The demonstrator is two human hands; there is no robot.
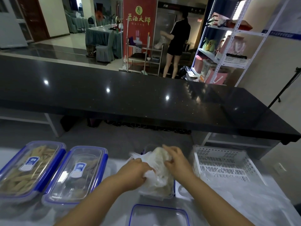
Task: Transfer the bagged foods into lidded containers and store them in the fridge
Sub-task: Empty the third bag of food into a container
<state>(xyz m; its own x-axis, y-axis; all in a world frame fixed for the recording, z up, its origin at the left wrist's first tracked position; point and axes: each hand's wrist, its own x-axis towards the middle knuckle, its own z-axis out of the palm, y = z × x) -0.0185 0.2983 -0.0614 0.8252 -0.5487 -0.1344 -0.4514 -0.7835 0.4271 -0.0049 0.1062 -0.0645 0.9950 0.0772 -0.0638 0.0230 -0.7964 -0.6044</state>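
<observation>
Worktop clearance: crowded at the near edge, open beyond.

Two lidded containers [27, 168] [76, 173] block the left; white basket [223, 162] blocks the right; loose lid [159, 216] lies nearest. Both hands [135, 173] [177, 162] and a plastic bag [156, 170] fill the middle container [169, 195]. The dark counter [130, 98] behind lies bare.

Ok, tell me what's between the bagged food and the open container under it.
Only the bag itself. Both hands, left and right, hold it right over the open container, and the lid lies apart, nearer the person.
</observation>
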